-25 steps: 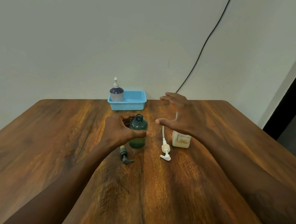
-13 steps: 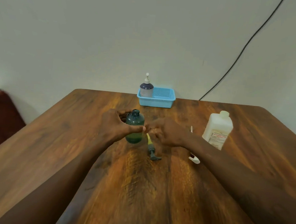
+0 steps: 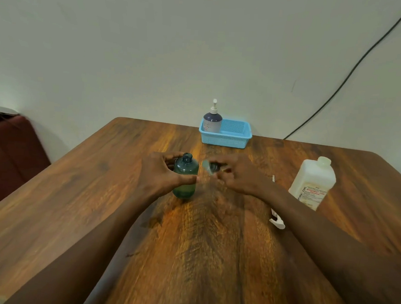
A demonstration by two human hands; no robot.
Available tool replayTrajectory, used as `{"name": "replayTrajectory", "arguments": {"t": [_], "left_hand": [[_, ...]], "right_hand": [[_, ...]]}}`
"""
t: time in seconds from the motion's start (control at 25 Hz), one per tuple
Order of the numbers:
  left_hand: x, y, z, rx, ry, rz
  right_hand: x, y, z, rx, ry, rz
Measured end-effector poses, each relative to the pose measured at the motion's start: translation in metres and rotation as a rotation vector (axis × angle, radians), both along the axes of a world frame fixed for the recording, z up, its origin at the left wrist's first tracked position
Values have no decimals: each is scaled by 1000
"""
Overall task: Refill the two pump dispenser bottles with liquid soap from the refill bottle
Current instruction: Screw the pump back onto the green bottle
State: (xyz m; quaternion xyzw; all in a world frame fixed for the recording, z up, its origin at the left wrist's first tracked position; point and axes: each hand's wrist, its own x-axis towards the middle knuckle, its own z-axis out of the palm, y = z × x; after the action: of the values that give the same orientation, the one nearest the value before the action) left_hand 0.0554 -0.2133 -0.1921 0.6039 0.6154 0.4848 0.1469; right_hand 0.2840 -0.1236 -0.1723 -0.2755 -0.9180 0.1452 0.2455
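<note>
The left hand (image 3: 163, 175) is wrapped around the green bottle (image 3: 185, 175), which stands upright on the wooden table (image 3: 200, 246) near the middle of the view; its neck is open, with no pump on it. At 3 o'clock from the bottle, just beside it, the right hand (image 3: 238, 176) has its fingers closed on a small dark pump head (image 3: 211, 167) — the piece is blurred, so how its tube hangs I cannot tell. At 12 o'clock from the green bottle, at the far edge of the table, there is a blue basket (image 3: 233, 140), and in its left part stands a purple pump bottle (image 3: 212, 121) with a white pump on top. At 3 o'clock from the right hand, well apart, the white refill bottle (image 3: 312, 182) stands with its cap on and its label toward the camera. Between this bottle and the right forearm lies a white pump (image 3: 277, 221) on the table, partly hidden by the arm. A black cable (image 3: 347, 76) runs along the wall at 1 o'clock.
</note>
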Motion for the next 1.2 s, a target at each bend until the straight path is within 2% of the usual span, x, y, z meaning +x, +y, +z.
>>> {"name": "replayTrajectory", "arguments": {"t": [0.12, 0.24, 0.32, 0.4, 0.88, 1.2], "left_hand": [[6, 3, -1, -15, 10, 15], [15, 9, -2, -37, 16, 9], [23, 11, -1, -54, 27, 4], [29, 14, 0, -64, 62, -12], [43, 18, 3, -36, 32, -46], [56, 13, 12, -9, -23, -57]], "right_hand": [[-3, -2, 20, -75, 365, -128], [-6, -6, 41, -141, 650, -118], [-5, -6, 53, -203, 786, -73], [-2, -7, 61, -251, 841, -40], [12, -10, 71, -293, 767, 3], [4, -9, 54, -404, 533, 26]]}}
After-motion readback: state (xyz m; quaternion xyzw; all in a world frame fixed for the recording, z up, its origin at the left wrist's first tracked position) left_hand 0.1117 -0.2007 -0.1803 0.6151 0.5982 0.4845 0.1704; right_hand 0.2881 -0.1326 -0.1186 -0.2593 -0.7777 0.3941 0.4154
